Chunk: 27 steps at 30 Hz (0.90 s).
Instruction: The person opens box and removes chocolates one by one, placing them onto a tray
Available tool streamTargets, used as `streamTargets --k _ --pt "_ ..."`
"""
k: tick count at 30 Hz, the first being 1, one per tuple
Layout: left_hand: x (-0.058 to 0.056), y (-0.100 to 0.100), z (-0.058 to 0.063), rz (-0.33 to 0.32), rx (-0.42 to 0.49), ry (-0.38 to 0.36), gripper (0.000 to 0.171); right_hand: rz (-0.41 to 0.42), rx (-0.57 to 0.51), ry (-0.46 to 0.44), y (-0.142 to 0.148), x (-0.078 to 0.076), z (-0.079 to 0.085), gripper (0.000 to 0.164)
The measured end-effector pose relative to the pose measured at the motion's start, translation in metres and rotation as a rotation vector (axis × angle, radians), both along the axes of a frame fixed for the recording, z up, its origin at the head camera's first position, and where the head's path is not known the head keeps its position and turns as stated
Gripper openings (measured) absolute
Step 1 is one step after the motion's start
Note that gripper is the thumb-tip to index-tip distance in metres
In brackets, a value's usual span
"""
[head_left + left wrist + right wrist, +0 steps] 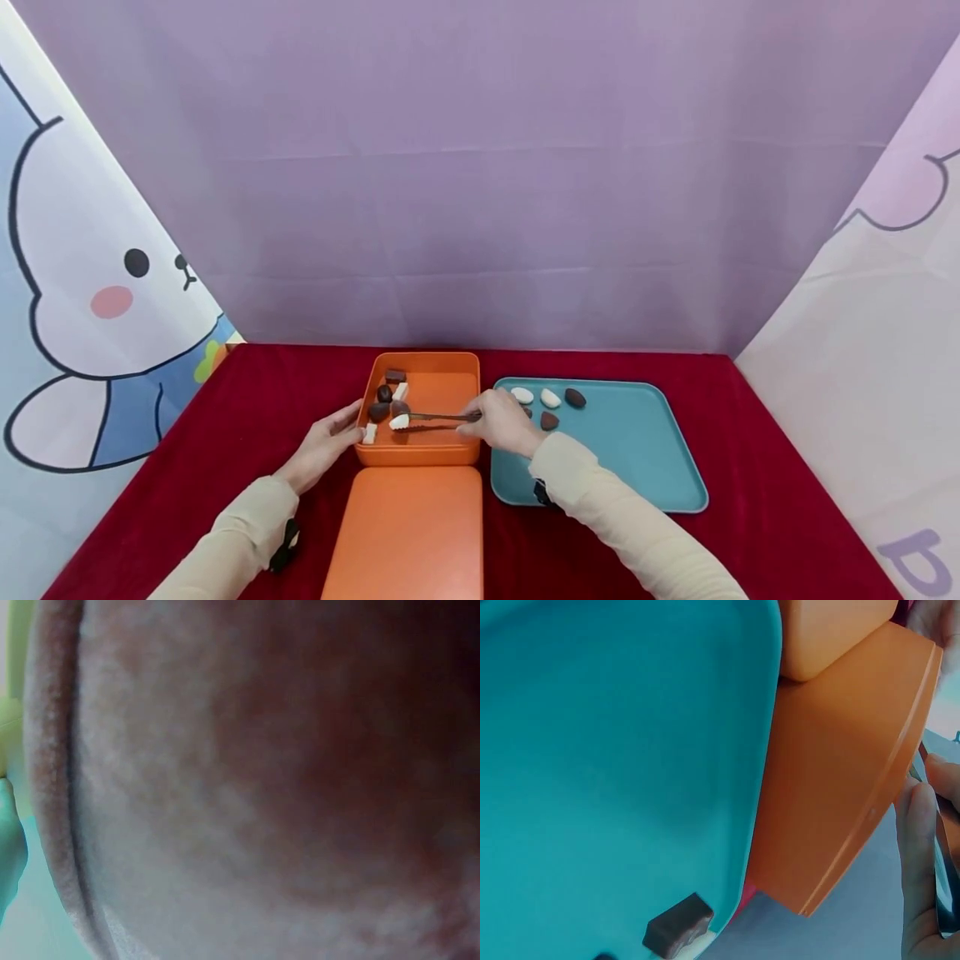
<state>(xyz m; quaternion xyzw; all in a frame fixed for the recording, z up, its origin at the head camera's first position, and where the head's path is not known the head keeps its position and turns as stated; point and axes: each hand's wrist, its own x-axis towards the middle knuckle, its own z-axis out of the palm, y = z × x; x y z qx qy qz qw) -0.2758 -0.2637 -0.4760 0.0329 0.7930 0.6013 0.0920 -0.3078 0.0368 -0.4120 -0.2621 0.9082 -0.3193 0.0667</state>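
Note:
In the head view my right hand (pixel 504 419) grips dark tongs (pixel 442 417), whose tips reach into an orange box (pixel 442 454). A white, egg-shaped chocolate-like piece (pixel 400 422) is at the tips; whether it is off the box floor I cannot tell. Beside it in the box are several brown and white pieces, among them a dark block (pixel 395 377) and a white bar (pixel 370 433). My left hand (pixel 327 443) rests its fingers against the box's left side. The right wrist view shows the right fingers (pixel 921 832) around the tongs; the left wrist view is mostly a blurred close surface.
Right of the box lies a blue tray (pixel 630 450) with several pieces, such as a dark oval one (pixel 575 398) and a white one (pixel 551 398). An orange lid (pixel 412 533) lies in front of the box. Red cloth (pixel 765 483) covers the table.

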Motion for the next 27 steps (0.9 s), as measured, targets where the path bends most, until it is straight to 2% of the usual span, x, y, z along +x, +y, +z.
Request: streamTargets --k 7,12,16,20,27 --pt "0.0 -0.001 0.001 -0.001 0.002 0.011 0.062 -0.005 -0.004 0.005 0.009 0.0 0.006 0.018" --pt "0.0 -0.002 0.0 -0.014 -0.007 0.001 0.063 -0.011 -0.009 0.044 0.017 0.002 0.012 0.019" --pt "0.001 0.0 0.001 -0.009 -0.011 0.0 0.062 -0.018 -0.012 0.034 0.023 0.003 0.016 0.019" --pt "0.001 0.0 0.003 -0.011 -0.009 -0.002 0.061 -0.033 -0.008 0.013 0.027 0.004 0.018 0.016" --pt "0.001 0.0 0.003 -0.019 -0.016 -0.001 0.062 -0.054 -0.034 0.035 0.037 0.005 0.018 0.02"
